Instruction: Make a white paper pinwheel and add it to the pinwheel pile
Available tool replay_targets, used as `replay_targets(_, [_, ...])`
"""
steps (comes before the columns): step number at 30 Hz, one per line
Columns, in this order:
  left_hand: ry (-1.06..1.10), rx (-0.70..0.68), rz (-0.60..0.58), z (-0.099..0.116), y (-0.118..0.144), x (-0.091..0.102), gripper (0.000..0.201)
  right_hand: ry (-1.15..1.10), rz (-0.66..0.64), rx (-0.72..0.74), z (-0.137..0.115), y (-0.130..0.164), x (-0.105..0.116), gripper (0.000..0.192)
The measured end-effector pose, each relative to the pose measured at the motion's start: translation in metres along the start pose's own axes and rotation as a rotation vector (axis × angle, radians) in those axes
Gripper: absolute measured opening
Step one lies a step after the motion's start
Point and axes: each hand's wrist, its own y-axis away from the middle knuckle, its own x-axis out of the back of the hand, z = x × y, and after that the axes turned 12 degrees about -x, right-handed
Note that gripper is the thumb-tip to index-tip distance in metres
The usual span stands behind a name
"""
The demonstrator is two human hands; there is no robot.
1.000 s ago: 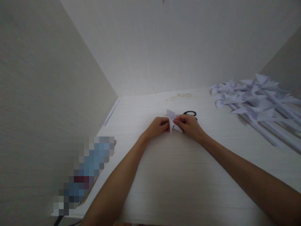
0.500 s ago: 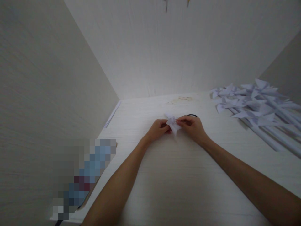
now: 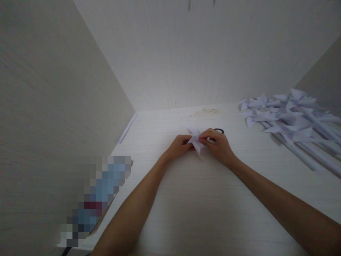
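Note:
A white paper pinwheel [image 3: 196, 141] is held between my two hands above the middle of the pale table. My left hand [image 3: 180, 146] pinches it from the left, fingers closed, with the fingertips partly behind the paper. From the right, my right hand [image 3: 215, 142] grips it near the centre between thumb and fingers. One blade hangs down toward me, slightly blurred. Just behind my right hand, the black looped handle [image 3: 220, 131] of something shows; the rest is hidden.
Several white paper pinwheels on rolled paper sticks [image 3: 290, 121] lie heaped at the right. A thin white paper strip [image 3: 127, 128] rests along the left wall. A blurred-out blue object [image 3: 106, 188] stands at the left edge. Walls enclose the table's back and sides.
The pinwheel's blades have turned and bent a little between my fingers. My right hand has shifted very slightly, showing more of the black loop behind it.

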Motion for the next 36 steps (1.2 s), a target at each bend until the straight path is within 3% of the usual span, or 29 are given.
replay_targets(10, [0.029, -0.009, 0.016, -0.002, 0.000, 0.001, 0.011, -0.022, -0.005, 0.002, 0.001, 0.000, -0.001, 0.006])
replay_targets(17, [0.085, -0.009, 0.111, 0.000, -0.001, 0.000, 0.010, -0.056, 0.083, -0.054, 0.001, -0.001, 0.001, 0.005])
replay_targets(24, [0.097, 0.071, 0.331, -0.010, -0.002, 0.003, 0.012, -0.059, 0.223, -0.115, 0.004, -0.001, 0.004, 0.007])
replay_targets(36, [0.120, 0.054, 0.439, -0.005, -0.001, 0.003, 0.008, -0.128, 0.257, -0.161, 0.005, 0.000, 0.003, 0.006])
